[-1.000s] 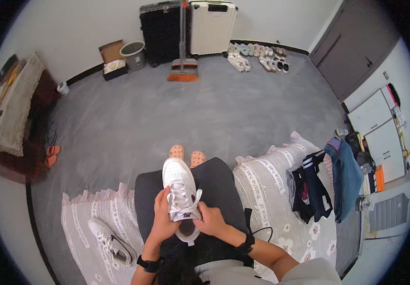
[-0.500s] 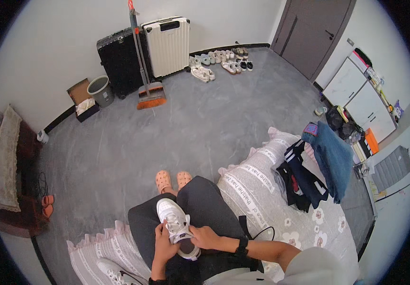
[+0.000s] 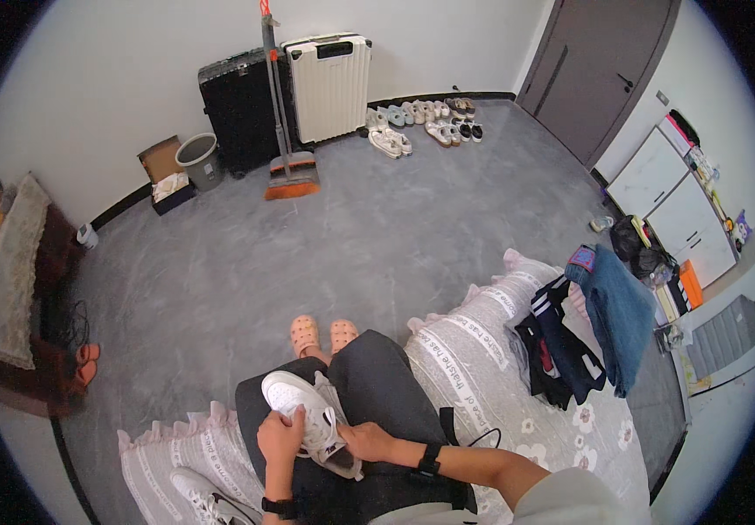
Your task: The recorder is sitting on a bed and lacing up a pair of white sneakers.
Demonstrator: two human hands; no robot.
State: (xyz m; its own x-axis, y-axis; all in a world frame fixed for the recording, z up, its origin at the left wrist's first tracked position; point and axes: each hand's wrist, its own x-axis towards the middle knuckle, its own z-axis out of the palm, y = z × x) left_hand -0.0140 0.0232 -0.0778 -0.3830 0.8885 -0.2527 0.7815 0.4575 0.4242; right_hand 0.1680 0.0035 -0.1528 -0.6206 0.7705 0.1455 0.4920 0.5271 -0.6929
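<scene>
A white sneaker [image 3: 288, 390] lies across my lap, tilted, its toe pointing up and left and its dark-lined opening nearest me. My left hand [image 3: 282, 437] is closed at the near left side of the sneaker, by the laces. On the other side, my right hand [image 3: 369, 441] grips the sneaker by its collar, close to the tongue. The exact place of the fingertips is partly hidden. Another white sneaker [image 3: 195, 490] with a dark inside rests on the bed to my left.
I sit on a bed with a patterned cover [image 3: 456, 350]. Folded jeans [image 3: 614, 324] and dark clothes [image 3: 561, 350] lie on it at the right. Orange clogs [image 3: 305, 332] are on my feet. Farther off stand suitcases [image 3: 329, 92], a broom [image 3: 290, 179], a bin [image 3: 199, 160] and several shoes [image 3: 391, 140].
The sneaker has turned so its toe points more to the left. My left hand has shifted left and up along its side. My right hand keeps its grip near the collar.
</scene>
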